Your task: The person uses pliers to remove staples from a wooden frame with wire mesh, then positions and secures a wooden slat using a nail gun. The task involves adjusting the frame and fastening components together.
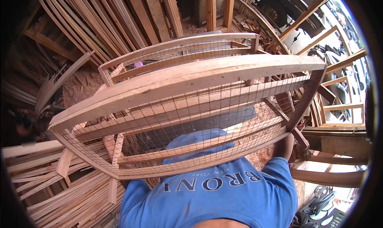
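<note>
Spanning the view: a wire-meshed wooden frame (191,79), tilted, its thick rail uppermost and its lower rail close to the blue shirt (223,194) of the wearer.
Left side: the left forearm (109,145) shows only partly, through the mesh; the left hand cannot be made out, so I cannot tell whether it is wide, narrow or gripping.
Right side: the right forearm (283,147) goes up behind the lower right corner; the right hand is covered by timber, its grip likewise untold.
Arm spacing: one arm near each end, probably because so broad a piece balances better with support on both sides.
Mesh: stretched across the open bays, presumably backed by the inner rails so that it does not sag.
Stubs: short wooden legs (113,191) jut from the lower left edge, perhaps to lift the piece off the ground.
Farther panel: another meshed section (179,41) lies beyond; whether it joins the near one, I cannot tell.
Timber: long planks (95,20) stand bunched at upper left and thin strips (60,204) lie stacked at lower left, likely sorted by length.
Ground: wood shavings (76,94) are scattered around.
</note>
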`<state>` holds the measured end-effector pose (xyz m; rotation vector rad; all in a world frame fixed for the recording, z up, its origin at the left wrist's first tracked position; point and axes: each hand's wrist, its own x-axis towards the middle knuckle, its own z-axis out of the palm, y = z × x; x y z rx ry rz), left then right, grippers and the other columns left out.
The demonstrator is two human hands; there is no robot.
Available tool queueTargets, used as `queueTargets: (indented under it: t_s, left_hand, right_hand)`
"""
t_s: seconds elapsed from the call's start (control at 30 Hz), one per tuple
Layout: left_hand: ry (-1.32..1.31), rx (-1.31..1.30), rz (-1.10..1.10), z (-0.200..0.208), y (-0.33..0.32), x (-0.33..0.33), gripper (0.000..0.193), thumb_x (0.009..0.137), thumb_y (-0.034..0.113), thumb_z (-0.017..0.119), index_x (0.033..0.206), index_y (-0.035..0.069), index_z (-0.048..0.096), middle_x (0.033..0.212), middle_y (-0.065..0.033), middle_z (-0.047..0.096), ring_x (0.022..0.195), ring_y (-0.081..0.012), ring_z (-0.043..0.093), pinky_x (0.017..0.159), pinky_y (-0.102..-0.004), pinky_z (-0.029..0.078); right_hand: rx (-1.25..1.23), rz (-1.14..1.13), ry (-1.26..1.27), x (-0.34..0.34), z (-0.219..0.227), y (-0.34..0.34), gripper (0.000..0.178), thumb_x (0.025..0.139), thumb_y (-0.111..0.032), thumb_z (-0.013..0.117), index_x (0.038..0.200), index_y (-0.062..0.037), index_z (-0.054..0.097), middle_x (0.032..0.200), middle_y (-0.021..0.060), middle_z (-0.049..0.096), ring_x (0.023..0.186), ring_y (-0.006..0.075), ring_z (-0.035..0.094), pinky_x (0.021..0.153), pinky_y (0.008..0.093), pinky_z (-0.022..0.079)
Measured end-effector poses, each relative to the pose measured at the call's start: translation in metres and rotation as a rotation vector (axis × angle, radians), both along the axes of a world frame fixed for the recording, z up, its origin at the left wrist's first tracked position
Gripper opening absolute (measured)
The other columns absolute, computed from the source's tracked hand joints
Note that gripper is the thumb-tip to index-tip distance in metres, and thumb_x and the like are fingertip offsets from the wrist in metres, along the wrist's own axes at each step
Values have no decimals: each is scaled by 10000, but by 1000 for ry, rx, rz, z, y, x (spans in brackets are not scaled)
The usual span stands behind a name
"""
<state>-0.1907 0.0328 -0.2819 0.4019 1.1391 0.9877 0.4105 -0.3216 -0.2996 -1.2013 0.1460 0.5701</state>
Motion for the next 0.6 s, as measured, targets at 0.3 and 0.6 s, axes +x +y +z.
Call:
queueTargets:
  t_s: [0.3, 0.6]
  left_hand:
    - [38, -142, 202, -18, -109, -96, 492, 1054, 395, 518, 1451, 112, 448, 1270, -134, 618, 1117, -225, 627, 879, -400, 533]
    - [1051, 191, -31, 239, -21, -267, 618, 1072, 437, 483, 1549, 60, 368, 1475, -170, 505, 1357, -269, 488, 1132, -427, 377]
  right_hand:
    - [98, -322, -126, 18, 33, -150, 454, 1111, -300, 356, 1428, -6, 495, 1357, 170, 586, 1269, 289, 537, 1152, 434, 406]
    - [-824, 154, -1083, 165, 363, -130, 596, 1046, -392, 410, 1539, -58, 400, 1482, 96, 500, 1263, 210, 544, 1068, 337, 442]
